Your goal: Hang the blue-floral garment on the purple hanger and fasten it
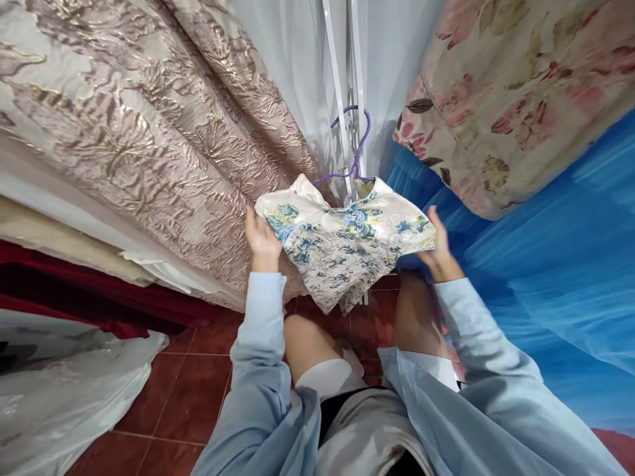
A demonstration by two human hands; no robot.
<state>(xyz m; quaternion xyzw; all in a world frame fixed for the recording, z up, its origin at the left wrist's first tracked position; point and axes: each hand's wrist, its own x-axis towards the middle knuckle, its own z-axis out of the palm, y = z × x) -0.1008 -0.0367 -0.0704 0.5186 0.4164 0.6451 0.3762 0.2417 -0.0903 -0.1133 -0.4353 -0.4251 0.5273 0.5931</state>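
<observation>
A white blouse (347, 238) with blue, green and yellow flowers hangs in front of me on a purple hanger (364, 142). The hanger's hook loops by a white metal rail (342, 92). My left hand (262, 241) grips the left sleeve end, thumb in front and fingers partly behind the cloth. At the right sleeve end, my right hand (439, 248) pinches the edge, its thumb pointing up and other fingers mostly hidden. Between my hands the blouse is spread out, its lower hem folding toward a point.
Pink-gold brocade fabric (163, 132) hangs close on the left. On the right hang a floral cloth (516, 99) and blue tulle (560, 277). Clear plastic covering (74, 396) reaches the red tiled floor (169, 396) at lower left.
</observation>
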